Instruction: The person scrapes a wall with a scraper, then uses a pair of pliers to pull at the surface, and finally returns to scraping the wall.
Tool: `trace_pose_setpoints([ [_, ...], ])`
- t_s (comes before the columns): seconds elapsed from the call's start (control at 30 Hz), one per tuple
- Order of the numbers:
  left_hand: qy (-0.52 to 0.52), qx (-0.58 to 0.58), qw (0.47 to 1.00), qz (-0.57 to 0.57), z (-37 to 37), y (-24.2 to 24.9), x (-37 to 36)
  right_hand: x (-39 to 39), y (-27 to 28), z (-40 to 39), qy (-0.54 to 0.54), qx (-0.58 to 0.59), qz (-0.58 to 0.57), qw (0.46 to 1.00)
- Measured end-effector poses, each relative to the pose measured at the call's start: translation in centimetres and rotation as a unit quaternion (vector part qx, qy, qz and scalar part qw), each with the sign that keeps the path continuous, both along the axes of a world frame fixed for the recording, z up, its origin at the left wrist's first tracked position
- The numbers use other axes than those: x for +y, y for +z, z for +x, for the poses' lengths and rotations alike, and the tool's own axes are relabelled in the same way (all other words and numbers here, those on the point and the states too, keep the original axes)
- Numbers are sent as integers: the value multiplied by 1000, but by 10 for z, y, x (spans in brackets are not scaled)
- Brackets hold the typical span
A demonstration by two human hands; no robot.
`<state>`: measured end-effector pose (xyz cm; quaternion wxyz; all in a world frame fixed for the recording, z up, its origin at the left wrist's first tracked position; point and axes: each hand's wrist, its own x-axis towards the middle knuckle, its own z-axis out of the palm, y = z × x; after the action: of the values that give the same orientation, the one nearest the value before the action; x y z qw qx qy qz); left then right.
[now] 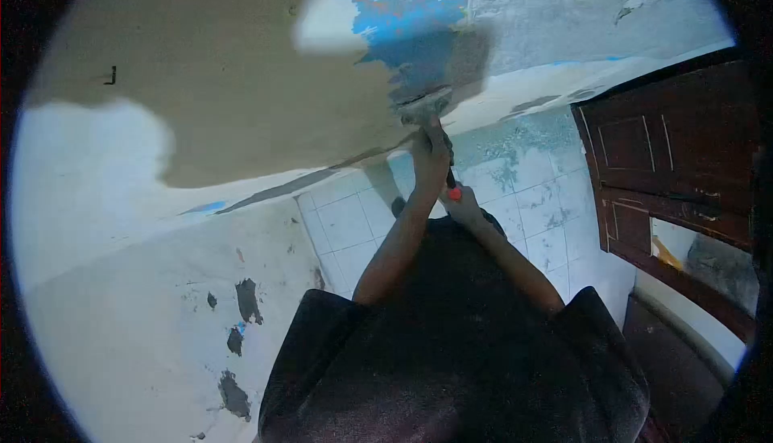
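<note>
A wide-bladed scraper (pixel 424 106) lies against the wall (pixel 266 113), at the lower end of a blue patch (pixel 415 52) where the beige coat is gone. Its blade looks coated with pale residue. My left hand (pixel 432 151) is closed around the scraper close behind the blade. Below it, a dark handle with a red end (pixel 455 193) slants down to my right hand (pixel 465 206). The fingers of my right hand curl at that red end, partly hidden. Shadows of the arms and tool fall on the wall.
White floor tiles (pixel 346 221) with pale dust lie below. At the right stands a dark wooden cabinet (pixel 668 145) with an opening low in it. The side wall (pixel 153 322) at left has several grey chipped spots. A small dark hook (pixel 111 76) sticks out of the beige wall.
</note>
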<state>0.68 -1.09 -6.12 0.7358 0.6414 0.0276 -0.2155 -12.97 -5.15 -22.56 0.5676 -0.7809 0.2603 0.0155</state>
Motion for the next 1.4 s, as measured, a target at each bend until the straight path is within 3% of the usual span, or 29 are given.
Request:
trace_pose_setpoints([
  [0.07,-21,-30,999,34,-1,2,3,0,-1,-2,3,0,14,1000],
  [0.2,-4,7,1000,-2,0,-7,1,-6,-8,0,0,38,27,999],
  [0.37,-38,-20,999,-5,0,-12,5,-5,-7,-3,24,-21,-25,999],
  [0.47,-9,-13,1000,18,1,-21,5,-9,-23,2,59,110,-30,992],
  [0.53,-23,-6,999,-25,7,-10,5,-8,-18,8,55,57,-55,995],
  [0.6,-52,-33,998,2,5,-6,10,-4,-6,4,58,12,21,998],
  [0.63,-53,-32,998,1,6,-8,9,0,3,4,8,-52,44,998],
  [0.77,-23,-48,999,12,2,-8,8,-7,7,11,57,45,53,996],
  [0.87,-20,-38,999,24,4,-2,9,-6,3,1,69,-1,88,994],
  [0.93,-13,-35,999,28,0,-3,8,-4,-5,1,33,-39,42,998],
  [1.03,-10,-12,1000,-9,-3,-9,7,-15,5,6,73,124,64,987],
  [1.07,-7,-3,1000,-29,0,-8,6,-11,9,6,71,121,63,988],
  [1.13,-20,-12,1000,8,3,-7,5,-6,15,2,31,-79,13,996],
  [1.17,-17,-20,1000,-14,1,-9,7,-7,11,3,38,39,54,997],
  [1.27,-11,-7,999,-40,-2,-17,7,-13,-3,6,56,97,11,994],
  [1.33,-12,-2,999,-32,1,-21,7,-12,-10,3,68,61,-15,996],
  [1.4,-18,-2,999,-31,5,13,11,-9,6,4,27,33,11,999],
])
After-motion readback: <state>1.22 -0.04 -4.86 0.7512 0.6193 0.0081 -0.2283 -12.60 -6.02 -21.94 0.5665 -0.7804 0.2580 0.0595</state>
